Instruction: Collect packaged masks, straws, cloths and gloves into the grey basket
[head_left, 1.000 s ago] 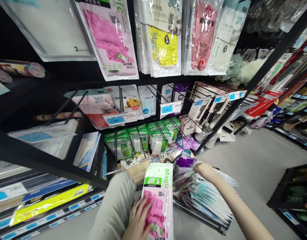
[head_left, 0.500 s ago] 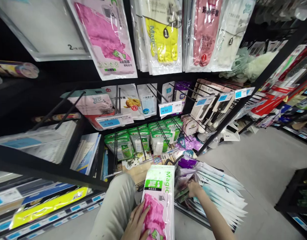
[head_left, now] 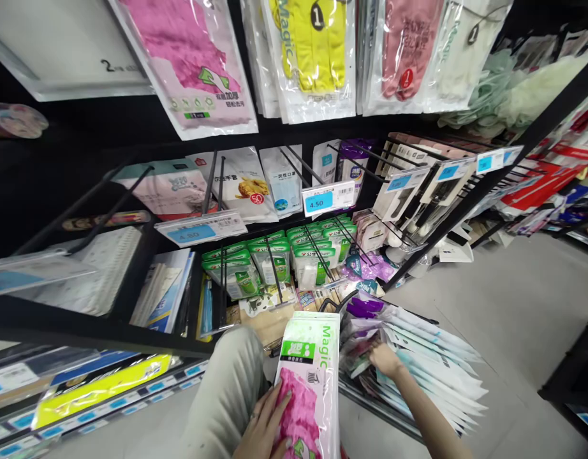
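Observation:
My left hand lies with its fingers over the front of a packet of pink cleaning cloths, gripping it by its left side. The packet has a pale green top and stands nearly upright in front of my knee. At the right, my right hand reaches into a black basket crammed with plastic packets. Its fingers are bent in among clear and purple packets, and their tips are partly hidden. A fanned row of white packets lies beside that wrist.
Hooks carry green packs, a disposable glove packet and yellow rubber gloves above. A similar pink cloth packet hangs upper left. My bent knee is beside the shelf; grey floor lies to the right.
The view has shifted slightly, with the upper shelf goods sitting higher in the picture. My left hand keeps the pink cloth packet; my right hand stays among the packets in the basket.

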The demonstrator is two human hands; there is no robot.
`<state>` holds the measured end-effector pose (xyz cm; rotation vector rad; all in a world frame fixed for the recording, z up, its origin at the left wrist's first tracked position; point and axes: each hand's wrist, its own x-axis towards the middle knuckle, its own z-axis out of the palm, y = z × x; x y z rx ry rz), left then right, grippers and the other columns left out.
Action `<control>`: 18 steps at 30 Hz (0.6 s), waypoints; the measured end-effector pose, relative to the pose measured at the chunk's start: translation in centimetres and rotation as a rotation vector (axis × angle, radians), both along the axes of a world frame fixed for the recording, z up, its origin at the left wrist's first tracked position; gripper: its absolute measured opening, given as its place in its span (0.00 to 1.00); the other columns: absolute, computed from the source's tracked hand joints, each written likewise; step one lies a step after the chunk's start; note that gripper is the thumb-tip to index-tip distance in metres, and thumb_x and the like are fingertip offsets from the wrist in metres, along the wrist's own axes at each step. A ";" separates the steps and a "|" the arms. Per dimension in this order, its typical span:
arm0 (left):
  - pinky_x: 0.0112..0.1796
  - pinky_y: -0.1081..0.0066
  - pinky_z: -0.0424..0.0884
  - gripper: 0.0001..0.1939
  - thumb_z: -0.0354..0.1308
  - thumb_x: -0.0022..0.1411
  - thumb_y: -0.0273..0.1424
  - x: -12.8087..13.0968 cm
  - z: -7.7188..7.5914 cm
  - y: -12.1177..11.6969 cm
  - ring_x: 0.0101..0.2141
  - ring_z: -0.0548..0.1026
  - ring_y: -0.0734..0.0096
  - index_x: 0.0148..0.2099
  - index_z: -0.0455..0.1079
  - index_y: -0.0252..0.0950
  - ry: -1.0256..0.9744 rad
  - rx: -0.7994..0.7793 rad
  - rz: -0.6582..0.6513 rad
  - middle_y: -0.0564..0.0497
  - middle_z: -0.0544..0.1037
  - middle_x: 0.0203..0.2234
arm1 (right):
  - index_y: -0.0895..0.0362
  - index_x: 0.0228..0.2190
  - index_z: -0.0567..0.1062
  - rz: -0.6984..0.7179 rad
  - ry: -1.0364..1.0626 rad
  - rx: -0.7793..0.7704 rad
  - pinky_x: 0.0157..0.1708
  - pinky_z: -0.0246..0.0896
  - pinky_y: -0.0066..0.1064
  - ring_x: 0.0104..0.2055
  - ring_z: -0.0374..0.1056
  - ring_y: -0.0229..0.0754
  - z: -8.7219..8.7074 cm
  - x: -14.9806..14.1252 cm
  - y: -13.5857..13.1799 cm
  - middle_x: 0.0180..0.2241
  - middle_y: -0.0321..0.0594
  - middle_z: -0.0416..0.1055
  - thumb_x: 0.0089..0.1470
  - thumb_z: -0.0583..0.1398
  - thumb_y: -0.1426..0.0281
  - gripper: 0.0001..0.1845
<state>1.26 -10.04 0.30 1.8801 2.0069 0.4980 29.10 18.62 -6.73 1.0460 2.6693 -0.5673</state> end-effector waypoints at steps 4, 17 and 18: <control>0.54 0.54 0.63 0.40 0.53 0.60 0.25 0.1 0.3 0.1 0.60 0.58 0.51 0.67 0.39 0.48 0.011 -0.017 -0.010 0.44 0.56 0.63 | 0.59 0.35 0.78 0.079 -0.229 0.042 0.54 0.53 0.51 0.49 0.67 0.54 -1.2 0.1 0.5 0.41 0.50 0.76 0.44 0.58 0.80 0.14; 0.54 0.56 0.64 0.40 0.54 0.61 0.28 0.5 -2.6 0.0 0.60 0.58 0.52 0.68 0.36 0.45 0.120 0.036 -0.023 0.40 0.57 0.63 | 0.62 0.34 0.75 0.100 -0.408 0.083 0.41 0.66 0.37 0.39 0.72 0.39 -0.9 -3.4 -1.4 0.35 0.40 0.76 0.58 0.56 0.71 0.09; 0.54 0.56 0.64 0.39 0.54 0.61 0.29 0.5 -2.9 0.0 0.60 0.57 0.51 0.68 0.36 0.45 0.125 0.043 -0.022 0.40 0.56 0.63 | 0.62 0.34 0.75 0.090 -0.395 0.092 0.41 0.67 0.37 0.39 0.72 0.39 -0.2 -3.7 -0.9 0.35 0.40 0.76 0.58 0.56 0.70 0.09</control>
